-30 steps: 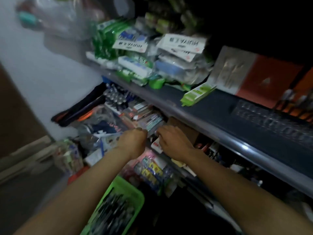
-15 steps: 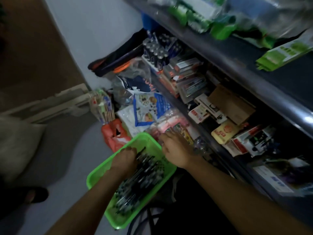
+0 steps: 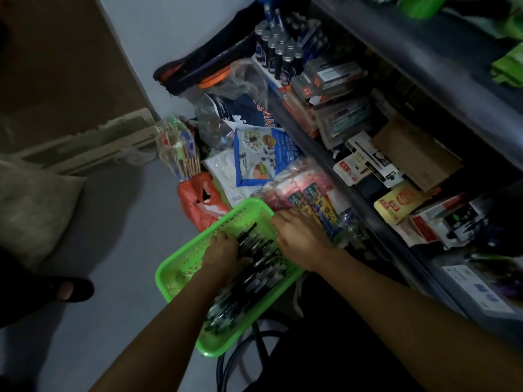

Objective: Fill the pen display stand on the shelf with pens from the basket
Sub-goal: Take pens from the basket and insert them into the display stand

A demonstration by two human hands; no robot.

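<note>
Both hands have come down from the shelf (image 3: 418,89) to the basket (image 3: 181,275), and the view has dropped with them, so the basket now sits low in the middle on the floor. The left hand (image 3: 223,254) lies knuckles-up on the pens (image 3: 254,275) near the basket's middle, fingers curled down among them; whether it already pinches one I cannot tell. The right hand (image 3: 302,239) reaches over the basket's far right edge, fingers bent toward the same heap, its grip hidden too. The pens lie in a dark pile along the right side of the basket, running toward the near corner, while the left side shows bare green mesh. The stand (image 3: 280,55), as best I can judge, is the rack of capped pens at the far left end of the shelf, beside stacked boxes; how many slots remain open cannot be seen in this dim light. A good many pens are left in the basket, so I judge the filling is well short of done, and this is another pick-up trip.
</note>
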